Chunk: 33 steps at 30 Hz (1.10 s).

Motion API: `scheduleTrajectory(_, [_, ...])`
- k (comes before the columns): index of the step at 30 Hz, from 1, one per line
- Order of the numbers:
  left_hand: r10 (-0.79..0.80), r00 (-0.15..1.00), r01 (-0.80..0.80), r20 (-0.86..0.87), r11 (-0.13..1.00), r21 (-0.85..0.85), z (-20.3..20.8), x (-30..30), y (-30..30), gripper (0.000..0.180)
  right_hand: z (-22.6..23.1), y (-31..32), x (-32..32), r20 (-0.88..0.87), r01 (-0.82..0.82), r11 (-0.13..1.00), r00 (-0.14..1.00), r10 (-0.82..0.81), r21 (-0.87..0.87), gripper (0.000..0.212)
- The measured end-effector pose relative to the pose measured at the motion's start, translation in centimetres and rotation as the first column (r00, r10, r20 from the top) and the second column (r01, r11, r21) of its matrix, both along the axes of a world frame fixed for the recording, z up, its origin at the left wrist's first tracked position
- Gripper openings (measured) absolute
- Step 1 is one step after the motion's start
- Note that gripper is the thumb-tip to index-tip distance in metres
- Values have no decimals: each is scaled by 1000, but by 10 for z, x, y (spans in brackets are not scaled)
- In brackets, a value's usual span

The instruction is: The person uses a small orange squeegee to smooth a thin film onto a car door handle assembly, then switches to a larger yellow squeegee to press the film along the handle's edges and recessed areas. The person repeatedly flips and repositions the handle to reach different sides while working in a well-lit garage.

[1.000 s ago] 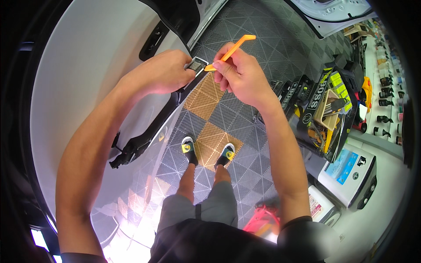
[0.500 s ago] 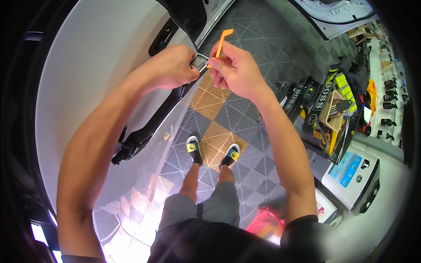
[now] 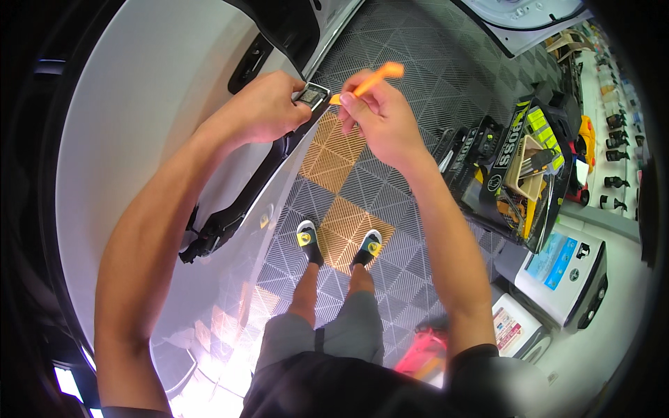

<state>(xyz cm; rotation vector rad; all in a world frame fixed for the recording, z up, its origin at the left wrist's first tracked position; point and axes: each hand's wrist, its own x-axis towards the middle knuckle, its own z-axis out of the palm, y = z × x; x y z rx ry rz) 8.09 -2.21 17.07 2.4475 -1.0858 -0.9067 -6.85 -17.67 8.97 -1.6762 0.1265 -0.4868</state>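
Observation:
A white car door (image 3: 153,104) stands on my left, with a long black trim strip (image 3: 268,171) along its edge. At the strip's far end is a small rectangular end piece (image 3: 313,95) with a bright rim. My left hand (image 3: 261,108) is closed on that end, thumb and fingers at either side of it. An orange pry tool (image 3: 369,81) is pinched between the thumb and fingers of my right hand (image 3: 380,118). Its narrow tip is close beside the end piece; I cannot tell whether they touch. The tool's wider end is blurred and points up and right.
Grey and tan floor tiles (image 3: 334,230) lie under my feet. On the right stand an open tool bag (image 3: 509,160) holding tools, and a white box-shaped unit (image 3: 564,279). Several bottles line the wall shelf (image 3: 617,146). Another white car panel (image 3: 523,21) is at the top.
In my right hand the orange tool has tilted from nearly upright to a slant, its upper end swinging right and down. My left hand keeps its hold at the strip's end.

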Motion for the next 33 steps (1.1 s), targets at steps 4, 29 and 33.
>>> scheduleTrajectory(4, [17,1000,-17,-14,999,-46,2,-1,1,30,11,-10,-34,50,127,922,992,-117,-367,29])
scheduleTrajectory(29, [6,983,-9,182,1000,20,5,-6,4,22,112,2,34,-848,-152,971,475,237,186,22])
scheduleTrajectory(33, [7,986,-14,166,999,45,13,-9,4,26,116,2,38,-863,-157,975,458,214,159,21])
